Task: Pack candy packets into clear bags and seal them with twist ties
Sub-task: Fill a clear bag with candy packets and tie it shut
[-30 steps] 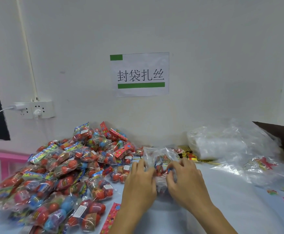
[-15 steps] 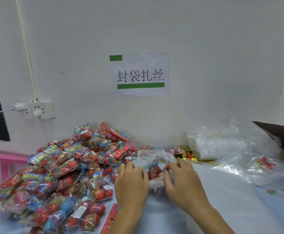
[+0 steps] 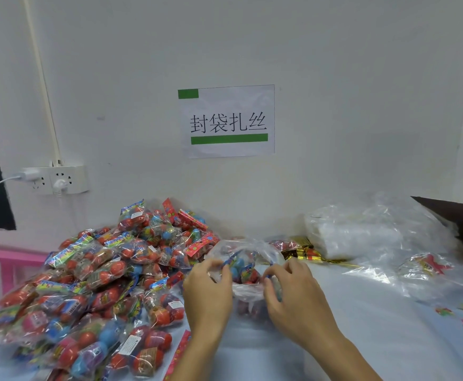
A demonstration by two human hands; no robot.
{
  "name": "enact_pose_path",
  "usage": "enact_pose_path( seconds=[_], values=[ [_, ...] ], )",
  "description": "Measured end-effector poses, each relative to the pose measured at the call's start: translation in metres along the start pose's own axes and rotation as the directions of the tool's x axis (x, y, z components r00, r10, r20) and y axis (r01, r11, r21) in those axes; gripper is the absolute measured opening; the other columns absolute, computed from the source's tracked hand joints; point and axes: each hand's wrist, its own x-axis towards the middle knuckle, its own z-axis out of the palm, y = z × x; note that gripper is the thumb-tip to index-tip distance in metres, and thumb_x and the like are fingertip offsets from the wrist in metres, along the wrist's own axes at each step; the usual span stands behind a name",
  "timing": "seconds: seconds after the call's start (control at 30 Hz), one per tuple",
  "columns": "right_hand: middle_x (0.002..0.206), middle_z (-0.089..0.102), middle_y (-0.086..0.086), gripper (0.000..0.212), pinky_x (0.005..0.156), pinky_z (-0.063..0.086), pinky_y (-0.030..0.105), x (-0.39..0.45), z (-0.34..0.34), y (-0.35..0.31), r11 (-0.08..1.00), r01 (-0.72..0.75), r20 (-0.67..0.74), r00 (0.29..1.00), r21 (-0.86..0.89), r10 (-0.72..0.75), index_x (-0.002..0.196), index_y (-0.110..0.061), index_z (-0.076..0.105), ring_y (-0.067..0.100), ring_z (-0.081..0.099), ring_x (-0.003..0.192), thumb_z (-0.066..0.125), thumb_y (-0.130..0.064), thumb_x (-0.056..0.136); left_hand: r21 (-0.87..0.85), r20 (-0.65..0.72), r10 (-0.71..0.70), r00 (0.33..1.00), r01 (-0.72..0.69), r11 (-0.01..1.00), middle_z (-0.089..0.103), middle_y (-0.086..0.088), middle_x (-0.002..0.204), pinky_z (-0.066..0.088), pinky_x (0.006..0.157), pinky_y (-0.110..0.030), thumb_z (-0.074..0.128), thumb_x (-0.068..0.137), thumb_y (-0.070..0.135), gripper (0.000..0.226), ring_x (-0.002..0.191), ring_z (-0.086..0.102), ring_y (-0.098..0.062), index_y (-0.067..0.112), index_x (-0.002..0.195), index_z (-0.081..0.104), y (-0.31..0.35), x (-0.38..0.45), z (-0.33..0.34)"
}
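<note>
A clear bag (image 3: 245, 291) with candy packets inside stands on the table between my hands. My left hand (image 3: 208, 290) pinches the bag's left rim and my right hand (image 3: 293, 292) pinches its right rim, holding the mouth spread wide. Blue and red packets (image 3: 242, 266) show inside the mouth. A big heap of candy packets (image 3: 95, 276) covers the table's left side. Gold twist ties (image 3: 304, 254) lie just behind the bag, to its right.
A stack of clear bags (image 3: 354, 235) and loose plastic wrap (image 3: 422, 268) sit at the right. A dark cardboard flap (image 3: 461, 218) juts in from the far right. A wall socket (image 3: 57, 178) and a paper sign (image 3: 227, 121) hang on the wall. A pink stool (image 3: 2, 259) stands at left.
My hands moved apart and pulled the bag's mouth wider; the packets inside now show between them.
</note>
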Motion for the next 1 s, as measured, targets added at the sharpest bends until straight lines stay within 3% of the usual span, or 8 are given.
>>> enact_pose_path(
  seconds=[0.13, 0.33, 0.47, 0.57, 0.67, 0.73, 0.87, 1.0],
  values=[
    [0.096, 0.044, -0.008, 0.02, 0.083, 0.049, 0.032, 0.0, 0.001, -0.001, 1.0, -0.004, 0.003, 1.0, 0.006, 0.004, 0.105, -0.028, 0.063, 0.012, 0.047, 0.097, 0.049, -0.038, 0.097, -0.118, 0.052, -0.07, 0.996, 0.076, 0.99, 0.072, 0.003, 0.077, 0.056, 0.072, -0.038, 0.068, 0.09, 0.019, 0.007, 0.072, 0.066, -0.023, 0.024, 0.087, 0.072, -0.001, 0.003, -0.001],
    [0.102, 0.054, -0.008, 0.023, 0.082, 0.049, 0.027, 0.005, -0.006, 0.002, 0.99, -0.022, -0.127, 0.991, 0.138, 0.04, 0.115, -0.022, 0.069, 0.01, 0.052, 0.099, 0.054, -0.028, 0.097, -0.023, 0.12, 0.216, 0.969, -0.215, 0.976, 0.059, 0.009, 0.113, 0.043, 0.082, -0.009, 0.061, 0.096, 0.021, 0.024, 0.094, 0.054, 0.008, 0.02, 0.12, 0.066, 0.003, -0.002, 0.001],
    [0.093, 0.056, -0.008, 0.016, 0.078, 0.043, 0.019, 0.008, -0.012, 0.007, 0.986, -0.048, -0.216, 0.973, 0.163, 0.083, 0.104, -0.017, 0.074, 0.012, 0.056, 0.091, 0.06, -0.015, 0.094, -0.01, 0.101, 0.322, 0.941, -0.323, 0.946, 0.051, 0.019, 0.124, 0.025, 0.096, 0.003, 0.061, 0.094, 0.011, 0.045, 0.113, 0.044, 0.013, 0.025, 0.136, 0.054, 0.006, -0.005, -0.001],
    [0.088, 0.06, -0.007, 0.016, 0.078, 0.049, 0.024, 0.011, -0.019, 0.014, 0.973, -0.067, -0.238, 0.964, 0.222, 0.121, 0.093, -0.017, 0.076, 0.011, 0.059, 0.085, 0.065, -0.005, 0.09, -0.004, 0.048, 0.383, 0.923, -0.383, 0.924, 0.054, 0.018, 0.117, 0.032, 0.097, -0.005, 0.065, 0.092, 0.012, 0.04, 0.111, 0.048, 0.005, 0.021, 0.13, 0.061, 0.007, -0.004, -0.002],
    [0.086, 0.066, -0.007, 0.027, 0.074, 0.049, 0.02, 0.015, -0.026, 0.018, 0.95, -0.047, -0.3, 0.943, 0.308, 0.144, 0.09, -0.021, 0.077, 0.007, 0.062, 0.08, 0.067, 0.004, 0.086, -0.027, 0.024, 0.488, 0.873, -0.487, 0.873, 0.062, 0.011, 0.107, 0.049, 0.089, -0.017, 0.068, 0.09, 0.01, 0.027, 0.101, 0.058, -0.002, 0.014, 0.117, 0.07, 0.009, -0.006, -0.002],
    [0.087, 0.066, -0.011, 0.033, 0.073, 0.052, 0.021, 0.016, -0.029, 0.019, 0.92, -0.043, -0.326, 0.928, 0.389, 0.181, 0.09, -0.027, 0.075, 0.005, 0.064, 0.079, 0.065, 0.005, 0.087, -0.059, 0.043, 0.541, 0.84, -0.538, 0.841, 0.064, 0.007, 0.102, 0.048, 0.084, -0.011, 0.067, 0.091, 0.008, 0.025, 0.094, 0.059, 0.0, 0.012, 0.115, 0.071, 0.011, -0.007, -0.002],
    [0.078, 0.059, -0.006, 0.039, 0.066, 0.047, 0.018, 0.016, -0.032, 0.019, 0.904, -0.078, -0.286, 0.934, 0.421, 0.213, 0.087, -0.032, 0.072, 0.008, 0.057, 0.072, 0.058, 0.004, 0.084, -0.135, 0.091, 0.568, 0.818, -0.555, 0.821, 0.059, 0.023, 0.097, 0.048, 0.063, -0.012, 0.064, 0.092, 0.011, 0.045, 0.075, 0.057, -0.002, 0.027, 0.134, 0.058, 0.013, -0.009, -0.005],
    [0.078, 0.055, -0.009, 0.033, 0.063, 0.038, 0.023, 0.012, -0.035, 0.021, 0.954, -0.138, -0.141, 0.974, 0.265, 0.18, 0.07, -0.028, 0.071, 0.007, 0.053, 0.075, 0.05, -0.005, 0.082, -0.24, 0.17, 0.506, 0.846, -0.462, 0.854, 0.048, 0.014, 0.068, 0.027, 0.045, -0.014, 0.058, 0.091, 0.024, 0.054, 0.043, 0.035, -0.008, 0.043, 0.137, 0.036, 0.01, -0.01, -0.005]
  ],
)
